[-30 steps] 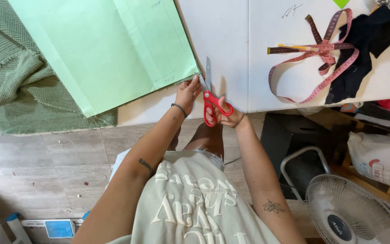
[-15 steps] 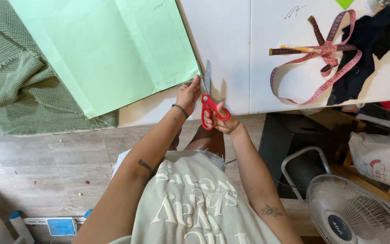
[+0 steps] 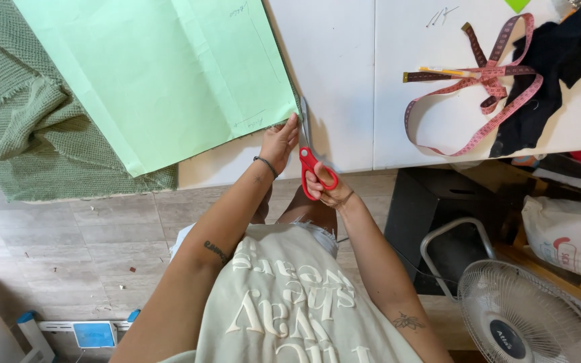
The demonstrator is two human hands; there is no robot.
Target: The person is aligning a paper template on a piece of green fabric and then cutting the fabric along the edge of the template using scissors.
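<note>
Green paper sheet [image 3: 163,74], large and creased, lying flat on the white table [image 3: 344,81] with its near right corner at the table edge, where the left hand [image 3: 278,142] presses it down with fingers together, apparently to steady it. Red-handled scissors [image 3: 312,161], blades at the paper's right edge, right hand [image 3: 327,191] fingers curled through the loops. Beyond: green knit cloth [image 3: 35,134] on the left, pink measuring tape [image 3: 485,87] on the right

A white table [image 3: 344,74] bears green paper [image 3: 163,74], knitted green cloth [image 3: 28,134] (overhanging), pink measuring tape [image 3: 485,87] and black fabric [image 3: 539,74].
</note>
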